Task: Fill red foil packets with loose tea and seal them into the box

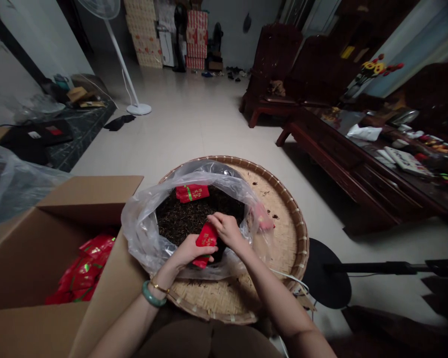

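Observation:
My left hand (192,251) is wrapped around a small red packet (206,238) with gold lettering, held tilted. My right hand (226,229) is pinched at the packet's upper end; its fingertips partly cover that edge. Both hands are over a large clear plastic bag (140,243), its mouth spread wide. Dark, dry loose tea leaves (181,219) fill the bag. A stack of flat red packets (192,193) lies on the leaves at the far side. The bag rests on a round woven bamboo tray (289,238).
Left of the tray, an open cardboard box (18,258) holds several red packets (87,268). A black round stand base (328,273) is on the floor at right. Beyond are a dark wooden table (343,169), wooden chairs (272,64) and a white fan (121,64).

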`<action>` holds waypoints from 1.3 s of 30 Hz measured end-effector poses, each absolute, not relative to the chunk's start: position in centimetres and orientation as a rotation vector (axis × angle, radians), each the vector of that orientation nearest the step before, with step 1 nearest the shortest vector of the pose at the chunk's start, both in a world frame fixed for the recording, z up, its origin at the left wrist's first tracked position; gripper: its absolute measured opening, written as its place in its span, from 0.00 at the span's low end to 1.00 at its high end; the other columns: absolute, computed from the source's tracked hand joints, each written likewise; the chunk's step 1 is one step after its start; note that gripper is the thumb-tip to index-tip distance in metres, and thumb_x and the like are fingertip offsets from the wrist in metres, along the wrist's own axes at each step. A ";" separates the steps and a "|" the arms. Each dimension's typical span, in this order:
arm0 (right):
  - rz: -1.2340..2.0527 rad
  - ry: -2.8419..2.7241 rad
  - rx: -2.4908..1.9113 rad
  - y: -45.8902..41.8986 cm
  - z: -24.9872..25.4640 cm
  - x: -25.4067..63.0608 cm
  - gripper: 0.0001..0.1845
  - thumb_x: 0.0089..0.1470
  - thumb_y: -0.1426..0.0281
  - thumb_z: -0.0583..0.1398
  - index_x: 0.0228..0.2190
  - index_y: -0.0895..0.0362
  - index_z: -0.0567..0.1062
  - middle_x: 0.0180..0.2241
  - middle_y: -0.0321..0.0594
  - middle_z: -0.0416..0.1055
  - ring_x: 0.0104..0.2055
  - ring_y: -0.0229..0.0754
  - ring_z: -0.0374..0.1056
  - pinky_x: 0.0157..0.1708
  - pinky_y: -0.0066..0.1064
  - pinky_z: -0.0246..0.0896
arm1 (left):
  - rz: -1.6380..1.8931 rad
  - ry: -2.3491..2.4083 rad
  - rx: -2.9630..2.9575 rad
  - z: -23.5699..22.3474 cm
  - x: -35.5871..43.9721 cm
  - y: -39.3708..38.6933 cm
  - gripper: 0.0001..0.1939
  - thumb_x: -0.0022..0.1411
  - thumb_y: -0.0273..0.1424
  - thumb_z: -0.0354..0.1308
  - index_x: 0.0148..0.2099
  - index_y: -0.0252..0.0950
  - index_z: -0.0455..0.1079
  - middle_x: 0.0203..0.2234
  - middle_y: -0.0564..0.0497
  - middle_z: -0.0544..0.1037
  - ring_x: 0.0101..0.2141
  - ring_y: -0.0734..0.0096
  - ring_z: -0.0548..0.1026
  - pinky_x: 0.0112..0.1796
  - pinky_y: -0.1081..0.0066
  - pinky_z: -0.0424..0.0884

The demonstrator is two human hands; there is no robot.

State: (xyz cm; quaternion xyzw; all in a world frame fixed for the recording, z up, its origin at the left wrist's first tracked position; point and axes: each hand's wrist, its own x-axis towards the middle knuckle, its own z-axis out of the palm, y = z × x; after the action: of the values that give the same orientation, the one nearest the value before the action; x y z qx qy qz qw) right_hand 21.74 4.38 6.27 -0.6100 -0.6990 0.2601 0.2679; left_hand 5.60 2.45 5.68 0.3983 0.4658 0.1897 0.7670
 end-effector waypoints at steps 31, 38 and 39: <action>1.294 -1.723 -1.397 1.8 8.0 24.6 0.22 0.45 0.67 0.64 0.45 0.58 0.76 0.41 0.40 0.77 0.41 0.46 0.71 0.42 0.35 0.64 | 0.483 0.989 0.993 5.2 5.2 2.4 0.22 0.37 0.34 0.72 0.34 0.29 0.70 0.24 0.50 0.79 0.22 0.66 0.78 0.23 0.71 0.73; 1.274 -1.737 -1.404 2.0 8.7 24.2 0.17 0.49 0.67 0.60 0.43 0.55 0.78 0.39 0.36 0.78 0.39 0.45 0.71 0.37 0.31 0.65 | 0.444 0.988 1.002 5.0 5.0 2.2 0.21 0.38 0.34 0.71 0.33 0.30 0.70 0.23 0.51 0.78 0.22 0.66 0.78 0.22 0.73 0.72; 1.265 -1.730 -1.410 2.0 8.7 24.2 0.17 0.49 0.67 0.60 0.43 0.55 0.78 0.38 0.36 0.78 0.38 0.45 0.71 0.36 0.31 0.65 | 0.444 0.987 0.997 5.0 5.0 2.2 0.21 0.38 0.34 0.71 0.34 0.30 0.70 0.23 0.50 0.78 0.23 0.65 0.78 0.22 0.73 0.72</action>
State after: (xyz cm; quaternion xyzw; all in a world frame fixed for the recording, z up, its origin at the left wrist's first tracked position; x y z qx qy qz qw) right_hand 24.18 2.02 8.71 -0.5269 -0.6466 0.4728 0.2842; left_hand 5.02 2.24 5.04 0.4547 0.4500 0.2023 0.7415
